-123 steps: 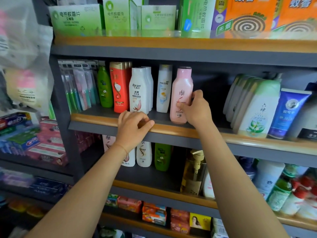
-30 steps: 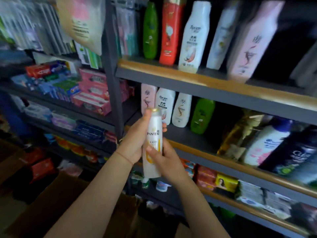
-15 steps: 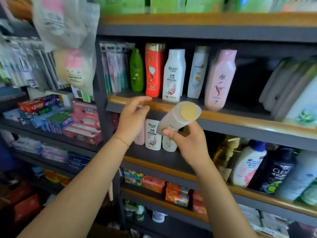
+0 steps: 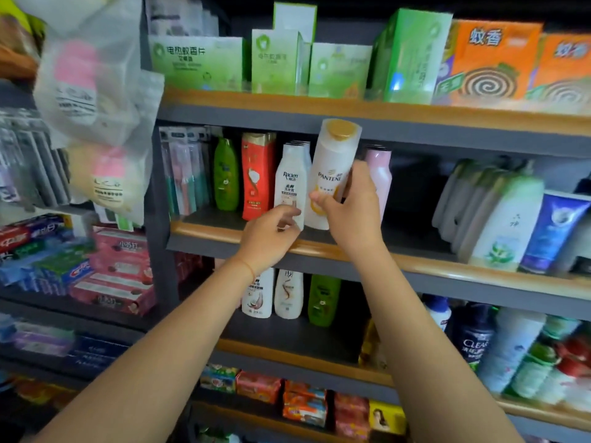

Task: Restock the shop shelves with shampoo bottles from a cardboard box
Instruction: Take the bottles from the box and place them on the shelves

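Note:
My right hand (image 4: 353, 215) grips a white Pantene shampoo bottle (image 4: 331, 167) with a gold cap, tilted a little, its base at the front of the middle shelf (image 4: 415, 262). The bottle is between a white Rocien bottle (image 4: 290, 183) and a pink bottle (image 4: 380, 177). My left hand (image 4: 271, 238) hovers at the shelf's front lip with loosely curled fingers, just below the Rocien bottle, holding nothing. A red bottle (image 4: 257, 175) and a green bottle (image 4: 225, 174) stand further left on the same shelf. The cardboard box is out of view.
Green and orange cartons (image 4: 492, 65) fill the upper shelf. White bottles and a blue tube (image 4: 553, 228) lean at the right of the middle shelf, with a dark gap beside the pink bottle. More bottles (image 4: 287, 294) stand on the lower shelf. Toothpaste boxes (image 4: 118, 270) sit left; bags (image 4: 92, 100) hang above.
My right hand has lifted the Pantene bottle from below the shelf edge and stood it nearly upright at the middle shelf. My left hand stayed near the shelf lip. The camera tilted upward.

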